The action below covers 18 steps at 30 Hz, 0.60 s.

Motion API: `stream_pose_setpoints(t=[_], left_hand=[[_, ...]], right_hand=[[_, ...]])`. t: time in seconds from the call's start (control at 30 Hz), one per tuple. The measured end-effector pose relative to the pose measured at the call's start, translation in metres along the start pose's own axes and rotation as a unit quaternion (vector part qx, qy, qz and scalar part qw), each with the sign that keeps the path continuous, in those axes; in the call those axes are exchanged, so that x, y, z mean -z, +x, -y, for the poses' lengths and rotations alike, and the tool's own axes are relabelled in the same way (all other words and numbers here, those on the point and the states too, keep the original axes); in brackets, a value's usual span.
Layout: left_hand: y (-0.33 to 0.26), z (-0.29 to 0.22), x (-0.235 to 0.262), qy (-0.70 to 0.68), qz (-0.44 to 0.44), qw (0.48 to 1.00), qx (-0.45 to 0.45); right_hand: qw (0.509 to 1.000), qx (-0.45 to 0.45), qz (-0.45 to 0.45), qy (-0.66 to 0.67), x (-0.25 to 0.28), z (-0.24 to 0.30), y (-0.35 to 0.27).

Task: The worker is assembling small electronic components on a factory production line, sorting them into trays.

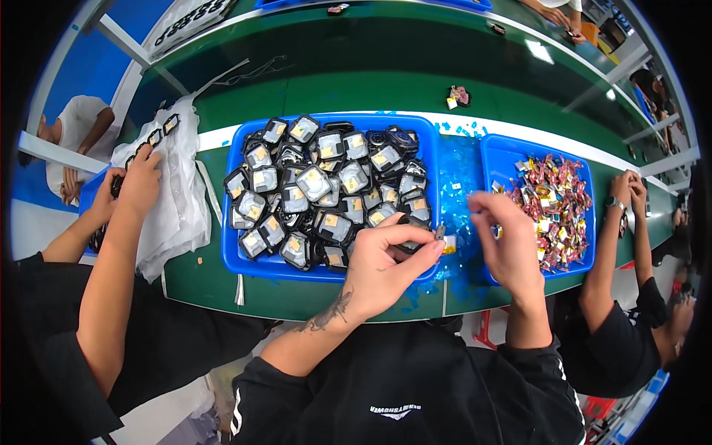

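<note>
My left hand is closed on a black watch case, held above the front right corner of a big blue tray. A small part with a yellow and white tab sticks out beside the fingertips. The tray is heaped with black square watch cases with pale insides and yellowish labels. My right hand is raised between the two trays, fingers curled, thumb and index tips apart, with nothing visible between them. A smaller blue tray at the right holds a pile of small reddish and yellow circuit parts.
Blue film scraps litter the green bench between the trays. A loose part lies further back. White sheeting is on the left, under a neighbour's hands. Another person's hands are at work on the right.
</note>
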<state>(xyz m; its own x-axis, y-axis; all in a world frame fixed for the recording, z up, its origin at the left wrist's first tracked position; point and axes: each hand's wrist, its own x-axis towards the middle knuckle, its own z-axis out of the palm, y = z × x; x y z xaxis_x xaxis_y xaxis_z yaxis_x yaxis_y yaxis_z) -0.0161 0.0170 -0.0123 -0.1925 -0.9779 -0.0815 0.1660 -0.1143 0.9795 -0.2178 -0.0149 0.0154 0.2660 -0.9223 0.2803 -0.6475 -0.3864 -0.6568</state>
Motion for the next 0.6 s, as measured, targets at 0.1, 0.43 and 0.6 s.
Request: stream_pose_setpoints(t=[0.1,0.43,0.6], left_hand=[[0.000,-0.001,0.000,-0.014,0.011,1.000,0.021],[-0.008,-0.015,-0.001,-0.125,-0.020,0.992,0.003],[-0.007,-0.002,0.010,-0.201,-0.092,0.975,-0.019]], right_hand=[[0.997,-0.039,0.034,0.056,0.000,0.011,-0.001],[0.859,-0.071,0.026,0.506,-0.005,0.016,-0.010],[0.917,-0.102,0.006,0.385,-0.012,0.036,-0.011]])
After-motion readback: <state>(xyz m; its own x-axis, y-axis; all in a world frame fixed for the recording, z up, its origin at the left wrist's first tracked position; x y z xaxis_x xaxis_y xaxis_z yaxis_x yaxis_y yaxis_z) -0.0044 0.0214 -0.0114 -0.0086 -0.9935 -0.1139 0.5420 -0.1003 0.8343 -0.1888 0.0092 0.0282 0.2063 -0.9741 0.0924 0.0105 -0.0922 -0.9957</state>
